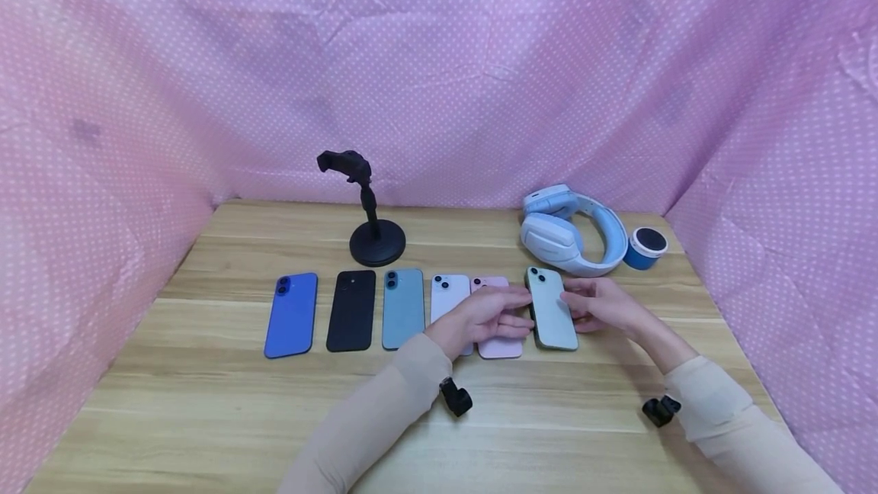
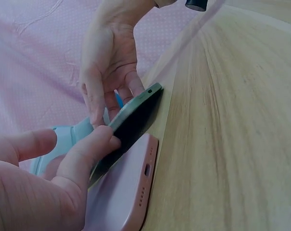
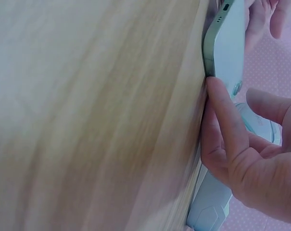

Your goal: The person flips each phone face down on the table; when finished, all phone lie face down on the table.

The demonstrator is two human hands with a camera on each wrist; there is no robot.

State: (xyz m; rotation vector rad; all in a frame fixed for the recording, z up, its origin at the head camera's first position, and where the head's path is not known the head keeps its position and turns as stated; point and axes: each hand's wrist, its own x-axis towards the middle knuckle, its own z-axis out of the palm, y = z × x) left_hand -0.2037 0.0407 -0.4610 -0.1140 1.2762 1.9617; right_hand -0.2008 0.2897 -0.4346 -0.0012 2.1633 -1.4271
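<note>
A pale green phone (image 1: 554, 315) lies at the right end of a row of phones, its back up and its left edge tilted off the table. My left hand (image 1: 497, 312) reaches over the pink phone (image 1: 503, 348), its fingertips touching the green phone's raised left edge. In the left wrist view its dark screen side (image 2: 135, 132) shows below that edge, and the left thumb stands apart. At the opposite edge is my right hand (image 1: 604, 305); in the right wrist view a fingertip (image 3: 215, 86) touches the phone's low edge, with the thumb apart.
Left of the pink phone lie a white phone (image 1: 449, 299), a teal phone (image 1: 403, 311), a black phone (image 1: 351, 311) and a blue phone (image 1: 291, 319). Behind stand a black phone stand (image 1: 377, 242), light blue headphones (image 1: 552, 238) and a small blue speaker (image 1: 641, 256). Pink dotted cloth (image 1: 439, 97) encloses the table.
</note>
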